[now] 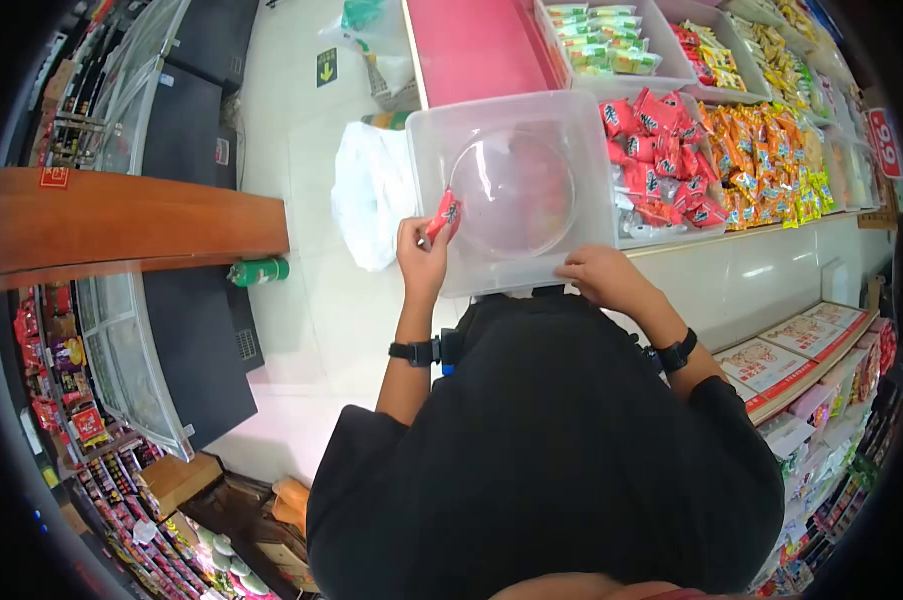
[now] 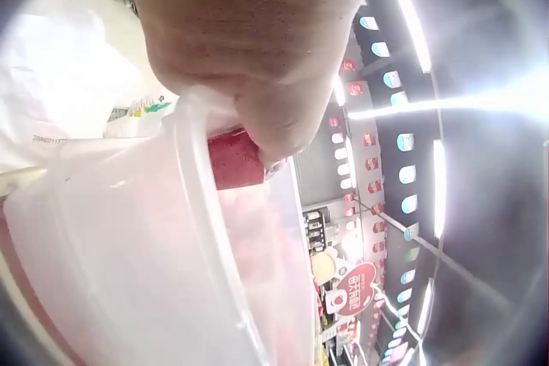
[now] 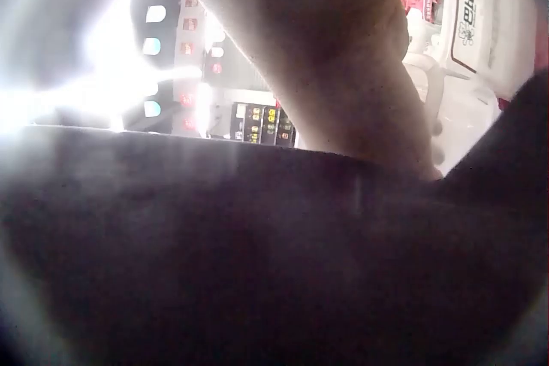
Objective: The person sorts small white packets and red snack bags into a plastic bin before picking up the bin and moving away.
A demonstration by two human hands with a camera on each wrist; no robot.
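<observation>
A translucent plastic bin [image 1: 517, 115] sits at the near end of the display, close against the person's black shirt. At its left wall, the left hand [image 1: 422, 255] pinches a small red candy packet [image 1: 447, 216] between thumb and fingers, with the packet over the rim. In the left wrist view the packet [image 2: 236, 158] shows below the hand, right beside the bin's edge [image 2: 202, 169]. The right hand [image 1: 612, 275] grips the bin's near right rim, its fingertips over the edge. Dark cloth fills most of the right wrist view and its fingers are largely hidden there.
Right of the bin stand tubs of red packets [image 1: 662, 150] and orange packets [image 1: 757, 165], with green-and-white packets [image 1: 602, 40] behind. A white plastic bag [image 1: 372, 195] lies left of the bin. Flat printed boxes [image 1: 797, 350] stack at the right.
</observation>
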